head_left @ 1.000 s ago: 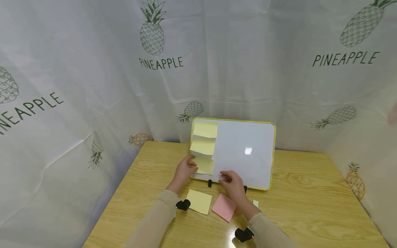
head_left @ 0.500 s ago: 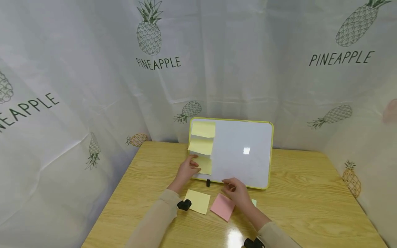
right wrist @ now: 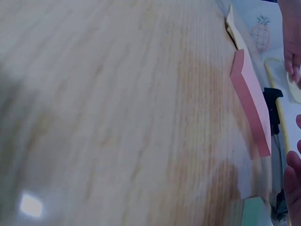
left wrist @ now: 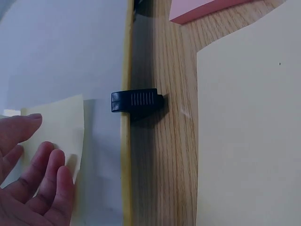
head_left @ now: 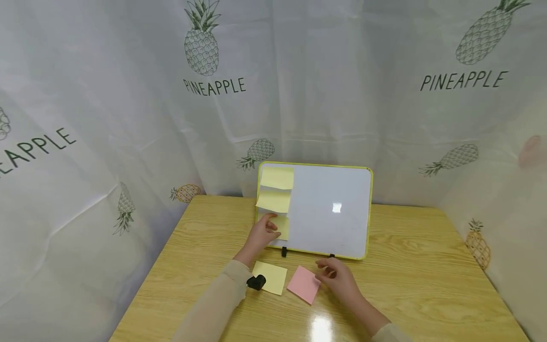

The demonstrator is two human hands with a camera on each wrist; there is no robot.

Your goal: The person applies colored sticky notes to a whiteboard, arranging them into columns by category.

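Three yellow sticky notes run down the left side of a white board with a yellow frame (head_left: 329, 204): a top note (head_left: 278, 177), a middle note (head_left: 273, 201) and a lowest note (head_left: 283, 229). My left hand (head_left: 259, 236) is at the lowest note, partly covering it. In the left wrist view its fingers are spread and loosely bent over the paper (left wrist: 61, 115); firm contact cannot be made out. Beside the pink sticky note pad (head_left: 302, 285), my right hand (head_left: 342, 281) hovers with loosely bent fingers, holding nothing.
A yellow sticky note pad (head_left: 271, 277) lies on the wooden table (head_left: 410, 266) left of the pink one. Black clips (head_left: 284, 251) grip the board's lower edge. A green pad (right wrist: 254, 213) shows in the right wrist view. A pineapple-print curtain (head_left: 325, 95) hangs behind.
My right hand has drawn back from the board's lower edge, down and to the right, to beside the pink pad. My left hand has stayed at the lowest note, shifting slightly right over it.
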